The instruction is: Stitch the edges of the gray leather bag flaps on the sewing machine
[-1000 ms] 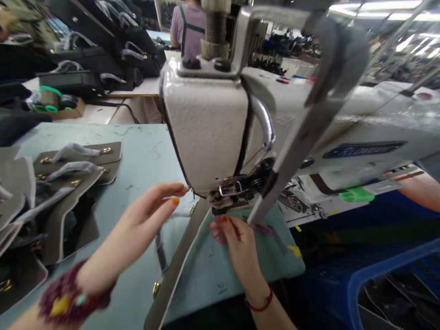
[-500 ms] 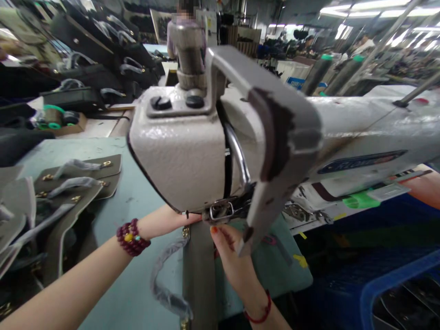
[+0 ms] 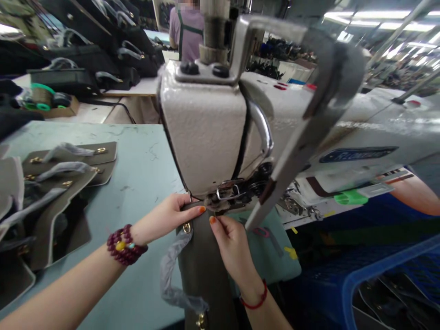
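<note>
A dark grey-brown bag panel [image 3: 208, 270] runs lengthwise beneath the head of a white sewing machine [image 3: 206, 128]. A handle wrapped in clear plastic [image 3: 170, 275] is fixed along its left side with gold-coloured rings [image 3: 186, 227]. My left hand [image 3: 172, 211] grips the panel's left side near the needle area, thumb lying across the top; its other fingers are partly hidden behind the machine head. On the right edge, just in front of the presser area, my right hand [image 3: 232, 240] pinches the panel between thumb and fingers. The needle itself cannot be made out.
Several similar panels with wrapped handles [image 3: 65, 183] lie stacked on the pale green table [image 3: 137, 160] at left. A grey metal bracket [image 3: 292, 151] juts out beside my right hand. A blue basket [image 3: 347, 293] with dark pieces stands at lower right. A person [image 3: 187, 32] is behind.
The view has shifted, so the machine head sits higher and further right. My left hand has come out from behind the machine head, its thumb now showing on the panel. My right hand still pinches the edge.
</note>
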Available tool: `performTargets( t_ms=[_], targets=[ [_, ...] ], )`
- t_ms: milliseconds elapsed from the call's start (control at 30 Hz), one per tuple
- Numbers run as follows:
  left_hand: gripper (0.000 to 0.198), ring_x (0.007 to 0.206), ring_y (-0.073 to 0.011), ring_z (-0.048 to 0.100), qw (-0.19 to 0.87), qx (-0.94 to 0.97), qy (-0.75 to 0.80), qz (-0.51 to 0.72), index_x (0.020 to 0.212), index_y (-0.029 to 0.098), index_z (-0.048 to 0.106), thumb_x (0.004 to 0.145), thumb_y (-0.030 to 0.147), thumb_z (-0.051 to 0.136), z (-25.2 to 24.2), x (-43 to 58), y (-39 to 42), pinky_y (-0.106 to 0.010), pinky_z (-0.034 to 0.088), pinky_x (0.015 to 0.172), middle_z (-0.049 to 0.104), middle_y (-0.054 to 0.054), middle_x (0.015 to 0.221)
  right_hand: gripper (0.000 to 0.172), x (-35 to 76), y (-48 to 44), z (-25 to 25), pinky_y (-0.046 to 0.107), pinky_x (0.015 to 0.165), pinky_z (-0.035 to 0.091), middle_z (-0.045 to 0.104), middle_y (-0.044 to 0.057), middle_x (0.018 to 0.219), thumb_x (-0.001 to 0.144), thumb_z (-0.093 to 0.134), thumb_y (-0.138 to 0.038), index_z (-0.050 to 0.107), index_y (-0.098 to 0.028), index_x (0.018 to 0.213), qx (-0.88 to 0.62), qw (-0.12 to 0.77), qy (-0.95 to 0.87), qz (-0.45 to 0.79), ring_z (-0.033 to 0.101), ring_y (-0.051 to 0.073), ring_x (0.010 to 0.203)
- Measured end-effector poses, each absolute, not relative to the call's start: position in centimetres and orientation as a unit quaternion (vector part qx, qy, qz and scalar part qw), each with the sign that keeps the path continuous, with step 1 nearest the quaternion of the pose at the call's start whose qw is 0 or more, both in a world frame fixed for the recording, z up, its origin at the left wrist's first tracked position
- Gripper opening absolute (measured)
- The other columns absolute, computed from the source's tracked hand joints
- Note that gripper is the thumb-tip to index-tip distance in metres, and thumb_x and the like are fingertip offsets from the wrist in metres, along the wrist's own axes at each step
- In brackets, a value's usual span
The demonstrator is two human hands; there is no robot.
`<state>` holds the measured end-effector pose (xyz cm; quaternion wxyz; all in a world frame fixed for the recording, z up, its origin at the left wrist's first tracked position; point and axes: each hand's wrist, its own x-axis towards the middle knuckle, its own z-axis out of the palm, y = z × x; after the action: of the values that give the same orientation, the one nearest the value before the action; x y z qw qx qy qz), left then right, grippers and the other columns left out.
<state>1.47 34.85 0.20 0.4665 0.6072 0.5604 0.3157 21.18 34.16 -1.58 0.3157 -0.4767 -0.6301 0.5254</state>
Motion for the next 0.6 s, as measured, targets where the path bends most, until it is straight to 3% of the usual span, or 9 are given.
performTargets(
  t_ms=[200, 333, 467, 600],
  targets=[
    [0.032, 0.077, -0.0256, 0.07, 0.467, 0.571, 0.58, 0.346, 0.086, 0.023, 0.079, 0.08, 0.051, 0.065, -0.3, 1.9, 34.6, -0.034, 0.059, 0.068, 0.077, -0.003, 0.082, 0.041, 21.3, 34.1, -1.9, 0.024, 0.054, 0.025, 0.035, -0.004, 0.061, 0.096, 0.046, -0.044, 0.044, -0.018, 0.065, -0.48, 0.312, -0.63, 0.524, 0.033, 0.011, 0.06],
    [0.031, 0.088, -0.0271, 0.072, 0.467, 0.57, 0.571, 0.363, 0.089, 0.024, 0.079, 0.082, 0.05, 0.064, -0.3, 2.1, 34.6, -0.035, 0.06, 0.075, 0.078, -0.003, 0.092, 0.041, 21.3, 34.4, -2.1, 0.024, 0.055, 0.026, 0.038, -0.003, 0.061, 0.096, 0.045, -0.044, 0.046, -0.017, 0.065, -0.476, 0.316, -0.636, 0.519, 0.035, 0.012, 0.06],
    [0.031, 0.086, -0.0278, 0.072, 0.475, 0.564, 0.564, 0.372, 0.084, 0.024, 0.079, 0.078, 0.051, 0.066, 0.2, 2.0, 34.9, -0.037, 0.061, 0.077, 0.079, -0.002, 0.088, 0.042, 21.3, 34.8, -2.1, 0.024, 0.056, 0.027, 0.042, -0.002, 0.063, 0.097, 0.045, -0.043, 0.049, -0.016, 0.065, -0.475, 0.315, -0.641, 0.514, 0.036, 0.012, 0.061],
    [0.037, 0.089, -0.0281, 0.072, 0.467, 0.575, 0.563, 0.367, 0.095, 0.021, 0.079, 0.082, 0.051, 0.061, 0.8, 2.0, 35.4, -0.042, 0.059, 0.085, 0.079, -0.004, 0.092, 0.041, 21.2, 35.0, -2.2, 0.024, 0.057, 0.029, 0.044, -0.001, 0.064, 0.097, 0.046, -0.044, 0.052, -0.016, 0.067, -0.473, 0.316, -0.643, 0.514, 0.037, 0.012, 0.062]
  ],
)
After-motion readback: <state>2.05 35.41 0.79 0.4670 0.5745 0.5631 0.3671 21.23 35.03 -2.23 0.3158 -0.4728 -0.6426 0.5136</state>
